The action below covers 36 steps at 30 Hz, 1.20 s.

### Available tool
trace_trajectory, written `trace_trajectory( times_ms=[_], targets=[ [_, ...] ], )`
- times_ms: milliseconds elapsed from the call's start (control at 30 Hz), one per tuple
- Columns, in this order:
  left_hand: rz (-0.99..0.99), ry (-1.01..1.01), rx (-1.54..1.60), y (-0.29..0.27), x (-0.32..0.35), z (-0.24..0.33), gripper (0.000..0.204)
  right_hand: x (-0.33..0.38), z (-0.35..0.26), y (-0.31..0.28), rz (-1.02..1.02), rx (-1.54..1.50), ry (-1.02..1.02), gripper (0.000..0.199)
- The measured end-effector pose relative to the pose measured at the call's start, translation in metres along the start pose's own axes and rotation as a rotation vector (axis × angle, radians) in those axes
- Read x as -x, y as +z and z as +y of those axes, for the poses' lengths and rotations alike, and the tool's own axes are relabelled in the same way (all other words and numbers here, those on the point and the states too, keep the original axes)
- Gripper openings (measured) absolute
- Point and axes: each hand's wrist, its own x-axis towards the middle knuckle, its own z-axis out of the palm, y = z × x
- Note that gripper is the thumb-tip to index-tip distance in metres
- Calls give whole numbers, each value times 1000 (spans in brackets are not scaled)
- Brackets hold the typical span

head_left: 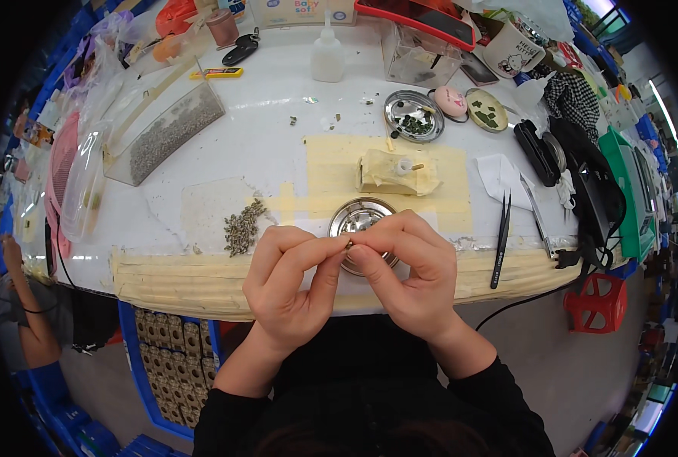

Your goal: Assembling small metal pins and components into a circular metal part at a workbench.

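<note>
My left hand (291, 283) and my right hand (415, 276) meet at the fingertips near the table's front edge. Thumb and forefinger of each are pinched together on a tiny brassy-looking piece (349, 244), mostly covered by the fingers; its kind is too small to tell. Just beyond and partly behind my right fingers stands a round metal dish (337, 222) with small bits inside. Left of my hands lies a loose pile of small grey-brown parts (241, 228). Farther out, a block wrapped in cream tape (388, 177) bears a small white fitting with a peg.
Black tweezers (501, 244) and a silver tool (537, 217) lie at right. Beyond are a dish of dark green chips (415, 103), a squeeze bottle (327, 57) and a clear tray of grey granules (175, 133). A blue crate (134, 358) stands below the table's left side.
</note>
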Motion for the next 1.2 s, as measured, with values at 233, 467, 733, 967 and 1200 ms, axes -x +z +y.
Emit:
trace_trajectory(
  times_ms=[233, 467, 733, 967, 1200],
  targets=[
    [-7, 8, -100, 4, 2, 0, 23, -1, -1, 1, 113, 253, -241, 25],
    [0, -102, -10, 3, 1, -1, 20, 1, 2, 8, 141, 393, -423, 32],
    [8, -21, 34, -1, 2, -2, 24, 3, -3, 3, 8, -24, 31, 18],
    [4, 53, -56, 2, 0, -1, 26, -1, -3, 0, -9, 15, 25, 14],
    [-23, -29, -88, 3, 2, 0, 22, -2, 2, 4, 163, 398, -400, 24]
  ],
)
